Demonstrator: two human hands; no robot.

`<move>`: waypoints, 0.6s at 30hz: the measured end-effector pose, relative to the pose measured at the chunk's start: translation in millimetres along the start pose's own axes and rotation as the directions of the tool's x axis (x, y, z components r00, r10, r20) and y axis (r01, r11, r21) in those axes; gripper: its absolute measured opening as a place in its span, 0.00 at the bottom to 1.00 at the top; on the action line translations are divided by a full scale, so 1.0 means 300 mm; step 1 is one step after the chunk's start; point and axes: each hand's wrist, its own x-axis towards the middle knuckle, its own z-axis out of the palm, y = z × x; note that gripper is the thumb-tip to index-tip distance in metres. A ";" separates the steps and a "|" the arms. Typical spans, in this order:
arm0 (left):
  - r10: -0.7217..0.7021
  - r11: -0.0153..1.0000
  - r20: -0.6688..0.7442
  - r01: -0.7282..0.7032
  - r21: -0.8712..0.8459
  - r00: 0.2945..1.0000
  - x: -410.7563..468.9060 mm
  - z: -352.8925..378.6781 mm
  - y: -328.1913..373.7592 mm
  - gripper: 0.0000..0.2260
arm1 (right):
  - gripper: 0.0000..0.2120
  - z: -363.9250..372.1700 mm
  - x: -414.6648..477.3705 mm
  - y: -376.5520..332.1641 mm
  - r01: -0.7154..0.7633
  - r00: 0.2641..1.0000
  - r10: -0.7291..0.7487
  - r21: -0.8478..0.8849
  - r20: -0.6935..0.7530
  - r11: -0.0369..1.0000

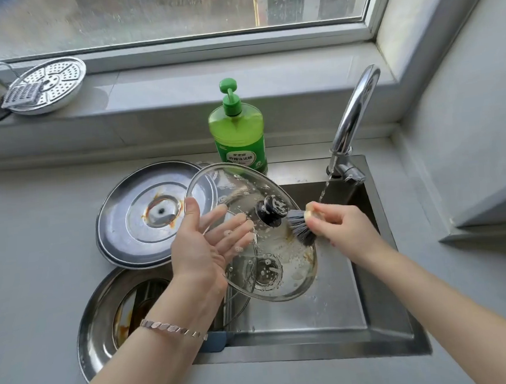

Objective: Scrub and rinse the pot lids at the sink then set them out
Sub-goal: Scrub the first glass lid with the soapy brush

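While the tap (357, 108) runs into the sink (317, 335), the left hand (199, 250) holds the soapy glass lid (282, 277) tilted above it, thumb on the rim; the right hand (345, 227) grips a brush (301, 227) against it.

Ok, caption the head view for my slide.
Left hand holds a clear glass pot lid over the steel sink; right hand scrubs with grey-bristled brush.
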 end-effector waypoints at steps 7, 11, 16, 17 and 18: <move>-0.006 0.998 -0.018 0.004 -0.063 1.000 0.026 -0.022 0.018 0.24 | 0.18 0.001 -0.034 0.027 0.002 1.000 -0.001 -0.027 0.022 1.000; -0.026 0.993 -0.083 0.016 -0.118 0.996 0.039 -0.014 0.014 0.24 | 0.17 0.082 -0.127 -0.014 0.187 0.981 -0.182 -0.066 0.066 0.980; -0.048 0.978 -0.125 0.021 -0.208 0.991 0.046 -0.006 0.003 0.24 | 0.17 0.049 -0.073 -0.033 0.118 0.993 -0.121 -0.115 -0.017 0.986; -0.043 0.977 -0.124 0.016 -0.211 0.991 0.047 -0.007 0.003 0.24 | 0.14 0.031 -0.059 -0.026 0.073 0.996 -0.077 -0.100 -0.042 0.992; -0.037 0.978 -0.122 0.011 -0.207 0.992 0.048 -0.006 0.002 0.24 | 0.13 0.031 -0.068 -0.029 0.078 0.996 -0.082 -0.099 -0.042 0.992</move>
